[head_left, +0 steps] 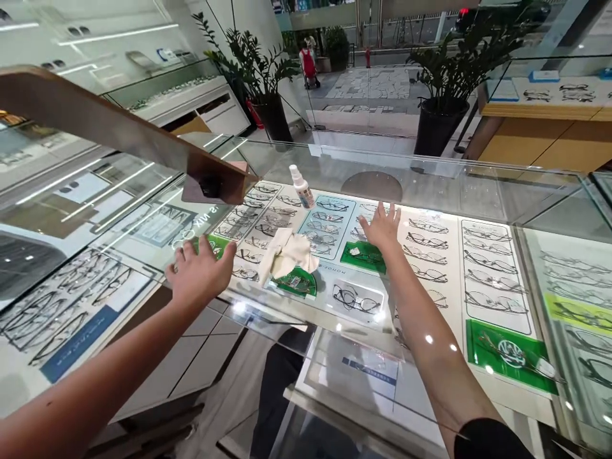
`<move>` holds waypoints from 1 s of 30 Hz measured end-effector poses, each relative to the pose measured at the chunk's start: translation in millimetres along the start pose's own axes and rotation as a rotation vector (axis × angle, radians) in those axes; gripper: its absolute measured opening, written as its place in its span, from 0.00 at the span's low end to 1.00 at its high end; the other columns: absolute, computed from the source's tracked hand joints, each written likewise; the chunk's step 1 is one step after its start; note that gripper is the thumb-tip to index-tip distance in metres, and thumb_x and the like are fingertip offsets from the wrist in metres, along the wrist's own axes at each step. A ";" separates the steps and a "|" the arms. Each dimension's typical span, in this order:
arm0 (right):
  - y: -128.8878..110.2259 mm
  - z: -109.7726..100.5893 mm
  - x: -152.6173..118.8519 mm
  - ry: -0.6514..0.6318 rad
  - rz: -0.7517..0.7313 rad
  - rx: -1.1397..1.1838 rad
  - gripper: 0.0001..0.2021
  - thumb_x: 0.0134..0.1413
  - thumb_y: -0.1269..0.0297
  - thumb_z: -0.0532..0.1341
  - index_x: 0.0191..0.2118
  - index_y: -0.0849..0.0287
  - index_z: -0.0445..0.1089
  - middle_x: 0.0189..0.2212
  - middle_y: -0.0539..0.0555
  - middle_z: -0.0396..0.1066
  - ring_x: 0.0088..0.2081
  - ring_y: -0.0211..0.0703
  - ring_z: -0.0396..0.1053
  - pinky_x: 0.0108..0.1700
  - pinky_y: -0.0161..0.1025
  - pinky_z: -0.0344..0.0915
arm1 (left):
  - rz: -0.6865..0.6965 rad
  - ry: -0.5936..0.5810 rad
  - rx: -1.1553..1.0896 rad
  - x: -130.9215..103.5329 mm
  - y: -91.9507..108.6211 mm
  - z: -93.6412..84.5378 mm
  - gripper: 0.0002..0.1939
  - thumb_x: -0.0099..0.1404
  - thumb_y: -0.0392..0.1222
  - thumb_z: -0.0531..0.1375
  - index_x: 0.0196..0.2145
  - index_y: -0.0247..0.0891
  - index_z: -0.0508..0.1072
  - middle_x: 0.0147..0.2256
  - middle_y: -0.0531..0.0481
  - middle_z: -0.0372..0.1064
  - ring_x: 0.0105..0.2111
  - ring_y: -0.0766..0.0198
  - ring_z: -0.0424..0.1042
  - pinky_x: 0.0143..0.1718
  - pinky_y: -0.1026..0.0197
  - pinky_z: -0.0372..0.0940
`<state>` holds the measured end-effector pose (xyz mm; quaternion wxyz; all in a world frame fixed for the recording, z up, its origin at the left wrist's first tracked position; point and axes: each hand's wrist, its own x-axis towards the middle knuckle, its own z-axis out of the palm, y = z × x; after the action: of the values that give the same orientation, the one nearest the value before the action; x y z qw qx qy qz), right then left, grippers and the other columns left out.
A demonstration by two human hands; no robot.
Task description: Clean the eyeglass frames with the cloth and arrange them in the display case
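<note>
Both of my hands reach out over a glass display counter [344, 153] with rows of eyeglasses inside it. My left hand [201, 269] is over the counter's left part, fingers spread and holding nothing. Farther right, my right hand [382, 228] is spread too, with nothing in it, over the glass above a row of frames. Between them a crumpled cream cloth [289, 250] lies on the glass. A white spray bottle [302, 187] stands upright behind the cloth. Below the glass near my right forearm are eyeglasses [428, 240] in a column.
A brown slanted beam-like stand [109, 131] juts in from the left. Potted plants [442, 89] stand beyond the counter by the window. More eyeglasses [62, 299] lie in the case at left. A dark trouser leg [277, 389] shows below the counter.
</note>
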<state>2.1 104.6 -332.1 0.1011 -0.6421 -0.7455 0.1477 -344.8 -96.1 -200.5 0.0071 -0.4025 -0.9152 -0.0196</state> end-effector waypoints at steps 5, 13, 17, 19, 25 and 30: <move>8.5 9.9 31.3 -0.026 0.017 -0.024 0.51 0.72 0.35 0.33 0.79 0.78 0.51 0.83 0.61 0.39 0.82 0.68 0.24 0.80 0.63 0.18 | -0.037 -0.025 0.028 0.2 2.3 -1.0 0.58 0.66 0.76 0.30 0.81 0.36 0.47 0.81 0.33 0.38 0.81 0.40 0.40 0.78 0.35 0.41; 21.9 27.1 51.8 -0.132 0.049 -0.040 0.50 0.72 0.35 0.36 0.80 0.75 0.49 0.83 0.60 0.37 0.82 0.66 0.22 0.79 0.61 0.14 | -0.054 -0.042 0.033 0.3 3.0 -2.0 0.58 0.66 0.77 0.32 0.81 0.38 0.46 0.81 0.34 0.37 0.81 0.43 0.39 0.78 0.36 0.41; 21.2 32.1 53.1 -0.195 0.059 -0.048 0.50 0.72 0.34 0.34 0.81 0.74 0.47 0.83 0.58 0.34 0.82 0.66 0.21 0.78 0.61 0.11 | -0.027 -0.026 0.035 2.5 1.2 -1.2 0.58 0.68 0.77 0.32 0.81 0.34 0.49 0.80 0.30 0.39 0.80 0.39 0.41 0.76 0.31 0.42; 19.9 33.5 53.6 -0.209 0.070 -0.053 0.50 0.72 0.35 0.33 0.81 0.73 0.47 0.83 0.57 0.33 0.82 0.66 0.20 0.78 0.61 0.11 | -0.018 -0.026 0.036 2.6 1.2 -1.3 0.57 0.70 0.76 0.31 0.80 0.30 0.48 0.80 0.29 0.39 0.80 0.37 0.41 0.76 0.30 0.43; 16.7 35.6 53.6 -0.209 0.085 -0.030 0.49 0.73 0.36 0.32 0.81 0.72 0.44 0.84 0.57 0.31 0.82 0.65 0.21 0.79 0.61 0.13 | -0.024 -0.020 0.037 2.0 1.7 -1.2 0.55 0.72 0.74 0.32 0.80 0.29 0.48 0.80 0.29 0.39 0.80 0.37 0.42 0.76 0.30 0.43; 15.2 37.5 51.2 -0.192 0.095 -0.014 0.48 0.73 0.36 0.33 0.82 0.72 0.43 0.83 0.57 0.32 0.82 0.65 0.23 0.79 0.61 0.14 | -0.024 -0.025 0.036 2.4 2.2 -0.3 0.56 0.72 0.75 0.32 0.81 0.30 0.47 0.80 0.30 0.38 0.80 0.38 0.41 0.76 0.31 0.43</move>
<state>-4.5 153.7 -374.5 0.0176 -0.6603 -0.7214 0.2080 -344.8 -92.9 -200.0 0.0026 -0.3914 -0.9202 0.0018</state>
